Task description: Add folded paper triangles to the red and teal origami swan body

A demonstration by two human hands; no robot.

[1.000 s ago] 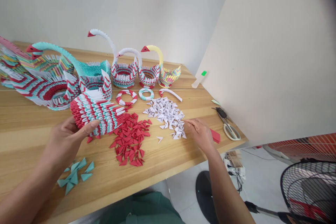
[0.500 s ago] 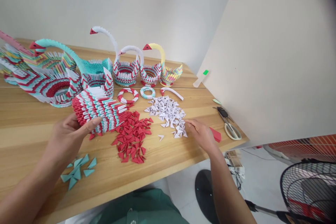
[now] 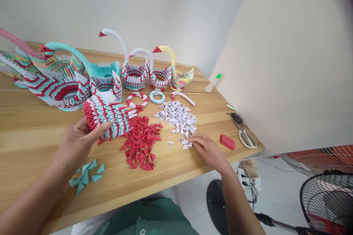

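Note:
My left hand [image 3: 75, 141] is closed around a half-built 3D-origami body [image 3: 110, 115] of red, white and light-blue folded paper pieces, tilted on its side with the thumb across its front. My right hand [image 3: 205, 150] reaches to the near end of the pile of white folded paper triangles [image 3: 176, 115]. Its fingers are stretched out, with the fingertips touching a few pieces there. Red paper triangles [image 3: 142, 143] are heaped between the hands. A small group of teal paper triangles [image 3: 84, 176] lies beside my left forearm.
Finished paper swans [image 3: 135, 75] stand along the wall. In front of them lie a red-and-white ring [image 3: 137, 94], a light-blue ring [image 3: 157, 93] and a white swan neck [image 3: 183, 97]. Rightward are a red paper block [image 3: 227, 142], scissors [image 3: 246, 138] and a glue bottle [image 3: 211, 85]. A fan [image 3: 328, 202] stands beyond the table edge.
My right hand has moved nearer along the white pile, and its fingertips now touch pieces at the near end. The red block shows fully. The left hand keeps its hold; the view has shifted slightly.

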